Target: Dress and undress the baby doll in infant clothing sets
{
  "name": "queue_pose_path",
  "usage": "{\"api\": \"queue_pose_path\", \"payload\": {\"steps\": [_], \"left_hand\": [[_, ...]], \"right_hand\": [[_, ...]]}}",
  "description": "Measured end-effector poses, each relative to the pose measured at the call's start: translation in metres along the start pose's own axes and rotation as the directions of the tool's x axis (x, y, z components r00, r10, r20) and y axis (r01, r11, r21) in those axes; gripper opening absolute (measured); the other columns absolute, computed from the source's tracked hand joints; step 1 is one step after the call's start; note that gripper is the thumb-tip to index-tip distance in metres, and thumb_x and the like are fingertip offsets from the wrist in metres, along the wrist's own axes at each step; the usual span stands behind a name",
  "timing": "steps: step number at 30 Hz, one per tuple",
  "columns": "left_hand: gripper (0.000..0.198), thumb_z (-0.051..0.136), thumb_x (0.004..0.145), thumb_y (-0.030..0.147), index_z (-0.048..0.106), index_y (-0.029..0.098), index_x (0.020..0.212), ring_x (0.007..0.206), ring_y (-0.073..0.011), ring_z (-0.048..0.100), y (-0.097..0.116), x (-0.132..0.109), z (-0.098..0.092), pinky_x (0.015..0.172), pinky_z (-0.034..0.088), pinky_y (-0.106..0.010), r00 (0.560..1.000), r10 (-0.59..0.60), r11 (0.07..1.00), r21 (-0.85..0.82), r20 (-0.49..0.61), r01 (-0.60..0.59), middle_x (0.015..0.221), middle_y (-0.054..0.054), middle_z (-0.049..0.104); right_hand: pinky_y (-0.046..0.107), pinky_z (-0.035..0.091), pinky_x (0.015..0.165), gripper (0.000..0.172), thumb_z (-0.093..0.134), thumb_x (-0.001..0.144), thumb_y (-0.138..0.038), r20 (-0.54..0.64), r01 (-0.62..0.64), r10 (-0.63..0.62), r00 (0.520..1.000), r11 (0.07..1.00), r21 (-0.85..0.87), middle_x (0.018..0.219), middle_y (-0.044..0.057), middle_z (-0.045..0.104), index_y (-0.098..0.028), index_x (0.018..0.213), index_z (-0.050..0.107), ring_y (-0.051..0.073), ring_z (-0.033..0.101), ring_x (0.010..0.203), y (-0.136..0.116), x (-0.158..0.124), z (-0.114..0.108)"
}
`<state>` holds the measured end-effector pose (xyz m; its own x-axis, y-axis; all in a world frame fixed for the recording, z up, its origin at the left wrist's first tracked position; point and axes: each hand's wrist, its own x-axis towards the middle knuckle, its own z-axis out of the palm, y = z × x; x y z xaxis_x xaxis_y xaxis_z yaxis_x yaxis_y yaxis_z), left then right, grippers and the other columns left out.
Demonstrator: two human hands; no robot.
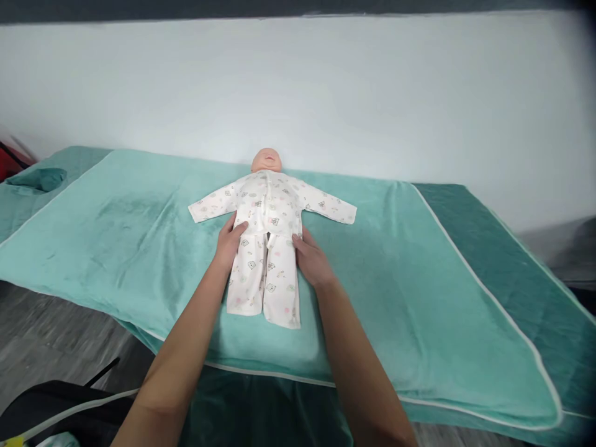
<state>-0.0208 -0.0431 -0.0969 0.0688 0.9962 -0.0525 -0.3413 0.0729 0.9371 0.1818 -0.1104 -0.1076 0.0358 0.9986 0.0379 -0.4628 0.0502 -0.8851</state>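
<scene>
A baby doll (267, 159) lies on its back, its head toward the wall. It wears a white printed long-sleeved top (274, 198) with both sleeves spread out flat, and matching trousers (244, 279) with the legs pointing toward me. My left hand (229, 243) grips the doll's side at the waist, thumb on top of the cloth. On the opposite side my right hand (311, 256) holds the waist in the same way. The fingers beneath the edges are partly hidden. Between top and trousers a small dark gap shows; no hands or feet of the doll are visible.
A light green velvety cover (395, 298) with pale piping lies over a darker green padded bed (493, 248). Behind it rises a white wall (298, 87). A face hole (41, 179) is at the bed's left end. A black item (60, 406) stands at lower left.
</scene>
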Motion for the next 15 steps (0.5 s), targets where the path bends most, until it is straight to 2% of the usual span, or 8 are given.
{"api": "queue_pose_path", "payload": {"steps": [8,11,15], "left_hand": [[0.066,0.077,0.078,0.033,0.066,0.023,0.142,0.147,-0.0321,0.052,-0.003,0.029,0.008,0.125,0.039,-0.043,0.998,0.055,0.992,0.112,-0.017,-0.053,0.152,-0.003,0.061],[0.068,0.079,0.075,0.031,0.067,0.021,0.141,0.147,-0.033,0.052,-0.001,0.037,0.011,0.126,0.038,-0.044,0.999,0.036,0.995,0.097,-0.03,-0.033,0.15,-0.005,0.063],[0.07,0.081,0.073,0.031,0.066,0.019,0.14,0.144,-0.0339,0.054,-0.001,0.038,0.013,0.125,0.04,-0.045,0.999,0.0,1.0,0.023,-0.04,0.001,0.147,-0.007,0.065]], "right_hand": [[0.048,0.041,0.127,0.059,0.074,0.091,-0.04,0.018,-0.008,0.006,1.0,0.996,0.093,0.154,-0.004,0.058,-0.036,0.148,0.057,0.026,0.05,0.148,0.0,0.001,-0.001],[0.048,0.041,0.127,0.06,0.075,0.091,-0.038,0.012,-0.027,0.025,1.0,0.992,0.12,0.153,-0.004,0.059,-0.036,0.148,0.056,0.025,0.052,0.147,0.001,0.005,-0.003],[0.049,0.04,0.128,0.049,0.065,0.096,-0.042,0.013,-0.022,0.02,1.0,0.982,0.19,0.155,-0.003,0.058,-0.032,0.144,0.06,0.024,0.047,0.151,-0.004,0.01,-0.004]]}}
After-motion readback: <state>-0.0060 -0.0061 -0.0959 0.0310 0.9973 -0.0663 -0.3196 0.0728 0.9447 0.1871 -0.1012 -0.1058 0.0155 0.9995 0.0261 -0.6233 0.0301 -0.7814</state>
